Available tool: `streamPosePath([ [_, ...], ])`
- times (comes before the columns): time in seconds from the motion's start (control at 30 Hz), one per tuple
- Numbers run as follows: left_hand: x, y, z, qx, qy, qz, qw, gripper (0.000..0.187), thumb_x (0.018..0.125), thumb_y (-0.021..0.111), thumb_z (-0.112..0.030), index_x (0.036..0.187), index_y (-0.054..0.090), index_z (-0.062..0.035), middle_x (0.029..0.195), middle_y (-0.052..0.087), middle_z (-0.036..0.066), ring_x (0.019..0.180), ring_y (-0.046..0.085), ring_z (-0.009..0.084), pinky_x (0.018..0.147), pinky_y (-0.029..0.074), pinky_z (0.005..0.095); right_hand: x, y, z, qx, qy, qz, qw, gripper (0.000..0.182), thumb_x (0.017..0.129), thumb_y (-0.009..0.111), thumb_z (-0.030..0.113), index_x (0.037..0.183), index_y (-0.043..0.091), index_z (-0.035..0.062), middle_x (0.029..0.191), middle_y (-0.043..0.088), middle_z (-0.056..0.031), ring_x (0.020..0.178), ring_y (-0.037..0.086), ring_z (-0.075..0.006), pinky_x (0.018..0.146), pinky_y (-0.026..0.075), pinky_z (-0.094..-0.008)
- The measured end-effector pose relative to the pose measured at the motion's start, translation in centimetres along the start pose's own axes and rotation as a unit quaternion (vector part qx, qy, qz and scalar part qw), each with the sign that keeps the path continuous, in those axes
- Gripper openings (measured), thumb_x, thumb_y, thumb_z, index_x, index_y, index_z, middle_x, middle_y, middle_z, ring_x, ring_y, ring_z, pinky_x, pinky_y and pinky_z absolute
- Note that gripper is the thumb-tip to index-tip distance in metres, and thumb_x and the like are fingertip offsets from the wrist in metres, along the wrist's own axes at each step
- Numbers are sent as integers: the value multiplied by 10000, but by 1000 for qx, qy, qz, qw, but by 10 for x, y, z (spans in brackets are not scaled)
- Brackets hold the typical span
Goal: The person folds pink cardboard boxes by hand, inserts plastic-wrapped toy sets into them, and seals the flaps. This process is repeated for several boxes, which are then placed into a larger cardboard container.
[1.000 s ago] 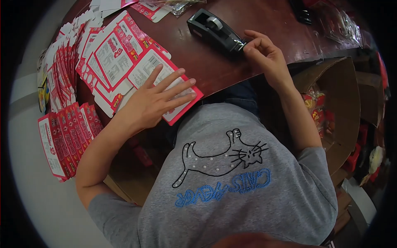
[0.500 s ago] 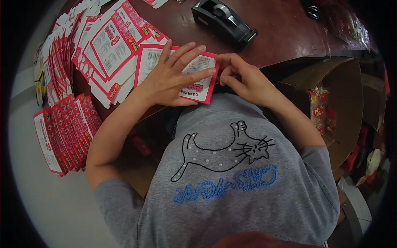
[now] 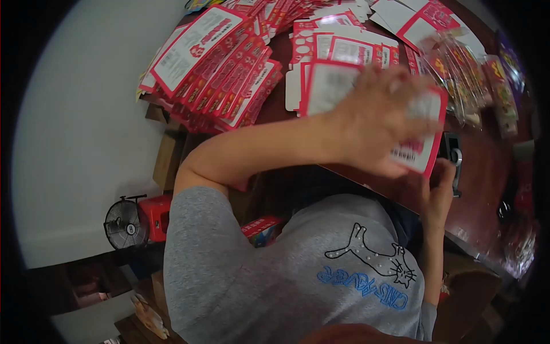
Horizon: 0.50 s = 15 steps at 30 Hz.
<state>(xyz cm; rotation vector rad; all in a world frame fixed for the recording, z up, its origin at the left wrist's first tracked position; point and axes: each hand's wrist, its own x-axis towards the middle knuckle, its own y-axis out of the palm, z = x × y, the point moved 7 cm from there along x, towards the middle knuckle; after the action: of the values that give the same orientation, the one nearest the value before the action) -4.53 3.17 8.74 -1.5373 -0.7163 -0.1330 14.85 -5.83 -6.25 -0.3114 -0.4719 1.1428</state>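
Note:
A flat pink-and-white printed box (image 3: 329, 86) lies at the table's near edge. Across its top spreads my left hand (image 3: 384, 117), blurred, its fingers apart and the palm over the print. At the box's lower right corner is my right hand (image 3: 440, 186), thumb and fingers bent around the edge. Part of the tape dispenser (image 3: 455, 155) shows just behind the box and my right hand.
Stacked pink boxes (image 3: 220, 77) stand at the left. Flat printed cartons (image 3: 349, 43) lie behind the box. Clear packets of wrapped items (image 3: 458, 74) rest at the upper right. A black fan (image 3: 127, 225) is at the lower left.
The view has swung to the left, bringing the fan and more of the stacked boxes into sight. My left hand still lies spread on the box, and my right hand is now at its lower corner.

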Motion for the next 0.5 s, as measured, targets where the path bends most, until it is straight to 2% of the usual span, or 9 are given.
streamPosePath([
  [0.03,6,-42,19,82,-39,-46,995,732,617,871,-466,1282,662,-244,1401,518,175,1254,510,398,990,423,577,16,13,9,4,-5,5,1000,364,929,723,173,1214,540,41,1003,666,-143,855,661,-228,785,526,-335],
  [0.1,-1,-108,99,80,-248,101,960,767,679,860,-525,1333,632,-197,1259,644,190,1138,631,356,940,506,484,46,39,39,-55,-41,48,997,409,923,734,204,1237,548,21,1068,659,-169,887,648,-264,810,523,-368],
  [0.13,-9,-108,110,86,-249,94,960,767,679,860,-525,1333,632,-197,1259,644,190,1138,631,356,940,506,484,65,50,39,-82,-92,30,992,454,928,732,276,1231,546,-5,1096,657,-189,904,653,-288,816,526,-375],
  [0.2,-75,-187,204,125,-333,79,931,777,698,850,-541,1351,619,-187,1244,656,195,1121,646,345,934,518,467,101,80,21,-103,-148,11,983,513,933,730,349,1225,543,-31,1123,654,-208,922,658,-312,821,529,-382],
  [0.3,-155,-281,320,177,-450,58,873,794,727,834,-564,1376,599,-173,1221,675,202,1095,668,328,925,535,440,142,109,33,-264,-236,-68,933,703,851,771,497,1200,567,-78,1142,654,-244,966,666,-355,824,536,-459],
  [0.37,-179,-305,357,203,-513,41,833,806,747,823,-580,1393,586,-163,1206,688,207,1078,683,317,919,546,423,171,126,25,-346,34,68,935,894,748,771,676,1179,590,-86,1160,647,-263,1040,671,-378,826,556,-487],
  [0.4,-193,-297,373,197,-536,63,819,846,769,801,-605,1434,546,-149,1326,638,194,1191,636,283,1006,509,402,183,135,23,-342,51,85,934,931,716,775,706,1181,598,-81,1165,648,-263,1062,670,-383,833,563,-484],
  [0.47,-198,-265,372,95,-544,53,832,974,687,771,-739,1415,575,-122,1335,627,238,1241,618,334,1043,486,431,197,146,15,-355,57,116,926,926,693,787,705,1184,618,-62,1174,656,-245,1092,670,-386,855,569,-480],
  [0.5,-196,-260,376,146,-525,62,836,952,713,765,-723,1413,575,-106,1356,612,242,1260,603,333,1055,472,427,201,150,14,-374,39,134,917,884,702,795,674,1184,630,-50,1179,663,-228,1100,670,-384,872,567,-478],
])
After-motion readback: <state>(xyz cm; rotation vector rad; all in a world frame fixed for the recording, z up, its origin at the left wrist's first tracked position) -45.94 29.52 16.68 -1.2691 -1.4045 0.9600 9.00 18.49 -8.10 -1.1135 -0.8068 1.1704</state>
